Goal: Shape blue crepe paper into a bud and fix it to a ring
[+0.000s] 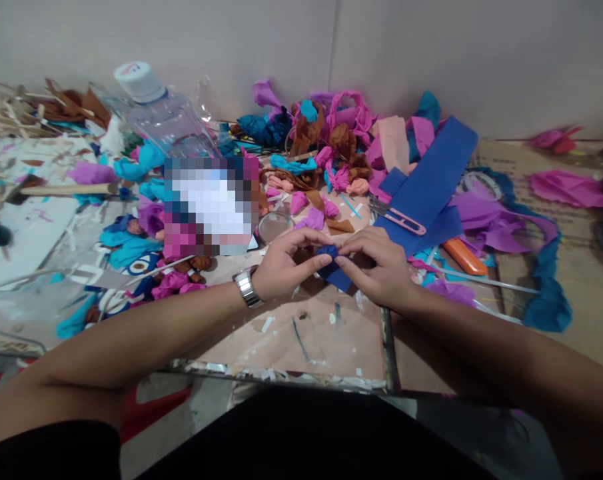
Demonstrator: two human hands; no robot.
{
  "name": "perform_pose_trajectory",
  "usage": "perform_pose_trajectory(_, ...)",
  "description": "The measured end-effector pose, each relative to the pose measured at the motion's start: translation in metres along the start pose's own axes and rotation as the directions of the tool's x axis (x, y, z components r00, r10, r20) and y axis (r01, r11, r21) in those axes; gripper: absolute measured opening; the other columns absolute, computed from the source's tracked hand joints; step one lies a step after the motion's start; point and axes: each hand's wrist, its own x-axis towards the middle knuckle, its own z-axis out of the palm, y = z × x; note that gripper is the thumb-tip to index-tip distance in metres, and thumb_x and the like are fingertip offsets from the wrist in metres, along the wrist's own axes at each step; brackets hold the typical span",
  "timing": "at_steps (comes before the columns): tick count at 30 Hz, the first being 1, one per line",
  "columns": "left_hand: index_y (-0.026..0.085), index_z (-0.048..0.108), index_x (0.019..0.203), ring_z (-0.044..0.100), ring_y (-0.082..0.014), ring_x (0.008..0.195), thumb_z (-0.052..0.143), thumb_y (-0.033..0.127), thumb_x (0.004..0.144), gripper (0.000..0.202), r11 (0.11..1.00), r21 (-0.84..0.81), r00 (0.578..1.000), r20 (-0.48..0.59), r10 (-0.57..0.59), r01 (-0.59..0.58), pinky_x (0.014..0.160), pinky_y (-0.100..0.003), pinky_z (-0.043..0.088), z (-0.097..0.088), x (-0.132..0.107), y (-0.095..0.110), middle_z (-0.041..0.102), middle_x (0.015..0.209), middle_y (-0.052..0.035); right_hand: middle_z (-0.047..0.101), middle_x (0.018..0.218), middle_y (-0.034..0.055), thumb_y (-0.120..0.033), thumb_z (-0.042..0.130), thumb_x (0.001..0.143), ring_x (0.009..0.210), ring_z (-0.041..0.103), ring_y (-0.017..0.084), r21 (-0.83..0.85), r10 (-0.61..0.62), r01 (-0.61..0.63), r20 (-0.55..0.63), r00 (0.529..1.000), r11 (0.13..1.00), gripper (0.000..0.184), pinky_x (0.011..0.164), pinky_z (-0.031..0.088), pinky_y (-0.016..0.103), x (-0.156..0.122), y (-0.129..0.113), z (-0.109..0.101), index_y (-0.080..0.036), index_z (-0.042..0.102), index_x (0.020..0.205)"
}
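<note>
Both my hands pinch one small piece of dark blue crepe paper above the front of the table. Its top is crumpled between the fingertips, while a flat strip hangs below. My left hand, with a metal watch on the wrist, grips it from the left. My right hand closes on it from the right. Just beyond the right hand lie a wide blue crepe paper strip and pink-handled thread snips. A round clear lid or dish lies beyond the left hand.
A clear plastic bottle with a white cap stands back left, near a blurred-out screen. Twisted paper pieces heap along the wall. A hammer lies left, an orange-handled tool right. The table's front edge is near my body.
</note>
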Motion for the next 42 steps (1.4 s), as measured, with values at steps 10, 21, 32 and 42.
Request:
perform_pose_trajectory(10, 0.020, 0.078, 0.115, 0.078, -0.0191, 0.098, 0.088, 0.037, 0.088, 0.033, 0.999, 0.037, 1.000, -0.018, -0.017, 0.018, 0.087, -0.031, 0.063, 0.0001, -0.0006, -0.0014, 0.082, 0.110, -0.0095, 0.080, 0.095, 0.0032, -0.035, 0.076, 0.097, 0.090, 0.074, 0.024, -0.001, 0.025, -0.025, 0.028, 0.999, 1.000, 0.011, 0.089, 0.051, 0.045, 0.0001, 0.0002, -0.0008, -0.026, 0.069, 0.097)
perform_pose_trajectory(21, 0.022, 0.081, 0.114, 0.075, -0.0215, 0.103, 0.086, 0.041, 0.089, 0.032, 0.988, 0.151, 0.998, -0.056, 0.029, -0.020, 0.094, -0.036, 0.059, -0.0047, 0.0009, -0.0031, 0.081, 0.113, -0.0094, 0.080, 0.100, 0.0038, -0.030, 0.073, 0.099, 0.092, 0.074, 0.024, 0.011, -0.007, 0.006, 0.024, 1.000, 1.000, 0.008, 0.090, 0.053, 0.045, -0.0009, 0.0006, -0.0013, -0.027, 0.070, 0.105)
perform_pose_trajectory(32, 0.022, 0.060, 0.129, 0.074, -0.0184, 0.098, 0.090, 0.040, 0.085, 0.056, 0.998, -0.043, 0.997, 0.060, -0.043, 0.046, 0.091, -0.029, 0.056, 0.0000, -0.0002, -0.0019, 0.077, 0.105, -0.0056, 0.074, 0.124, 0.0101, -0.027, 0.065, 0.103, 0.116, 0.070, 0.027, 0.045, -0.099, 0.092, 0.196, 0.976, 0.995, 0.035, 0.099, 0.054, 0.047, -0.0004, -0.0005, -0.0013, -0.027, 0.064, 0.138)
perform_pose_trajectory(42, 0.017, 0.060, 0.078, 0.053, -0.0114, 0.068, 0.074, 0.051, 0.097, 0.041, 0.990, 0.137, 0.992, -0.122, -0.016, 0.033, 0.066, -0.025, 0.045, -0.0018, 0.0040, 0.0035, 0.059, 0.072, 0.0003, 0.075, 0.113, 0.0061, -0.023, 0.072, 0.098, 0.103, 0.072, 0.024, 0.030, 0.036, -0.033, -0.100, 0.994, 0.999, 0.026, 0.089, 0.059, 0.040, 0.0002, -0.0006, -0.0017, -0.027, 0.067, 0.123)
